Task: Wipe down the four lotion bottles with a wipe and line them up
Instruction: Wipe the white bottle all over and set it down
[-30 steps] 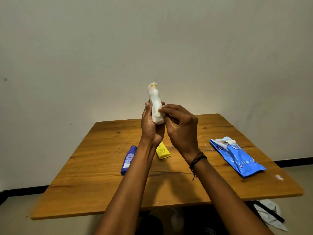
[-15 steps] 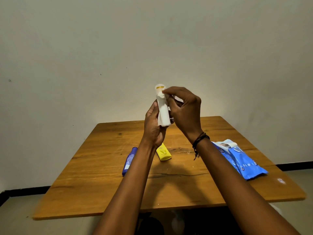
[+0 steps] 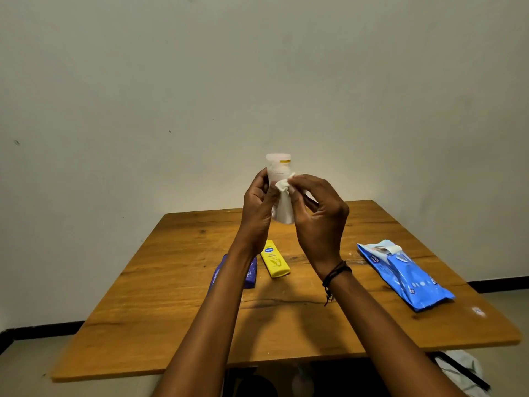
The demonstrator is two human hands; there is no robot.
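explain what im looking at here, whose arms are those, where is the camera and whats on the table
There is no machine here: these are a person's two bare arms. Every picture comes from one wide-angle camera worn on the head, looking forward and down. The left hand holds a white lotion bottle upright above the wooden table. The right hand pinches a white wipe against its side. On the table lie a yellow bottle, a purple bottle partly hidden by the left forearm, and a blue pack of wipes on the right. A fourth bottle is not in view.
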